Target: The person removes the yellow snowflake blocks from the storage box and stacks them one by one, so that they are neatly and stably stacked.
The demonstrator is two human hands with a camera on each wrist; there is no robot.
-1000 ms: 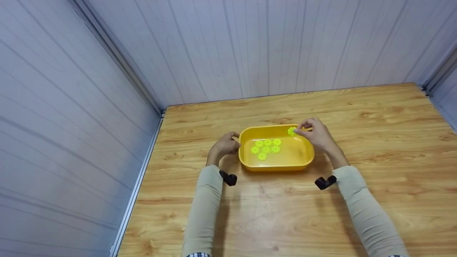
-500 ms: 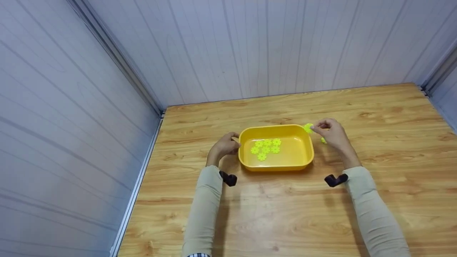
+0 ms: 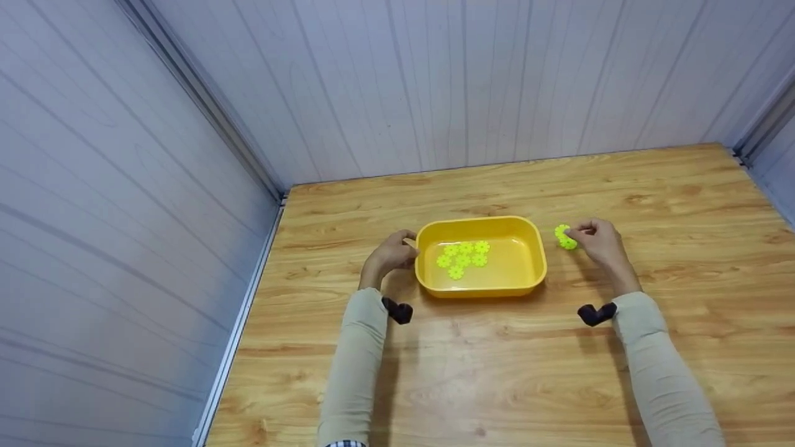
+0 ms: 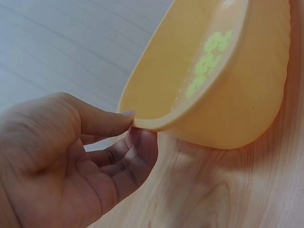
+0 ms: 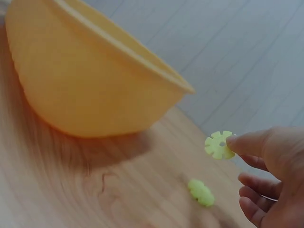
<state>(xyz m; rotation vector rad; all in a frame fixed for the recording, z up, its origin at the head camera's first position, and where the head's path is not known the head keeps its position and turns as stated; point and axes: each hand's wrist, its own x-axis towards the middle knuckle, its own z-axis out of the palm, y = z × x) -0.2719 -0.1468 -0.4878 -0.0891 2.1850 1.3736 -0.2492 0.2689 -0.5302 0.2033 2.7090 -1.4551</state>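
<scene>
Clearly, the left hand (image 4: 61, 156) pinches the yellow tub (image 4: 232, 104) by its rim, thumb inside and fingers curled outside. The right hand (image 5: 280, 175), beside the tub, pinches a notched disc (image 5: 216, 146) at its edge, near a second disc (image 5: 201, 192) lying on the wooden table (image 5: 137, 190). Inside the tub lie clustered discs (image 3: 463, 260), nearer its left end.

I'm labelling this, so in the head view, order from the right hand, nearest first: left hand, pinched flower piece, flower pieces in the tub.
1. Pinched flower piece, in the right hand.
2. Flower pieces, toward the tub's left side.
3. Left hand, at the tub's left end.
</scene>
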